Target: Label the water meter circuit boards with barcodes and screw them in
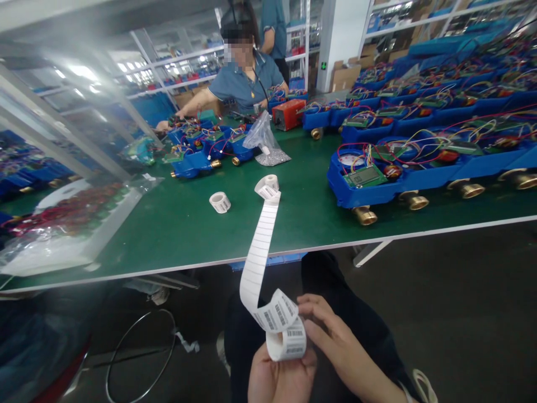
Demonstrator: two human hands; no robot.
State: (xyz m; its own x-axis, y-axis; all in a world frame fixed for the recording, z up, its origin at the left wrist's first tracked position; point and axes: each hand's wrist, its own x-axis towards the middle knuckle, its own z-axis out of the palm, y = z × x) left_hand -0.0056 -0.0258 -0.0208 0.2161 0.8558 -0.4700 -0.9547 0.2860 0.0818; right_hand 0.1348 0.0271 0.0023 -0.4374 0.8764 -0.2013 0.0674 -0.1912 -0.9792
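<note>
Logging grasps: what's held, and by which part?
The left hand holds a white, cylindrical paper roll of barcode labels by its outer curved underside; the right hand is at the roll's right side, grip unclear.

This is a factory assembly workshop: a green bench (pixel 304 193) bears rows of blue units (pixel 373 195) with exposed circuit boards (pixel 364 177) and brass fittings (pixel 414 200), racks (pixel 188 56) stand behind, and two people (pixel 274 31) wear matching shirts (pixel 230 84).
</note>
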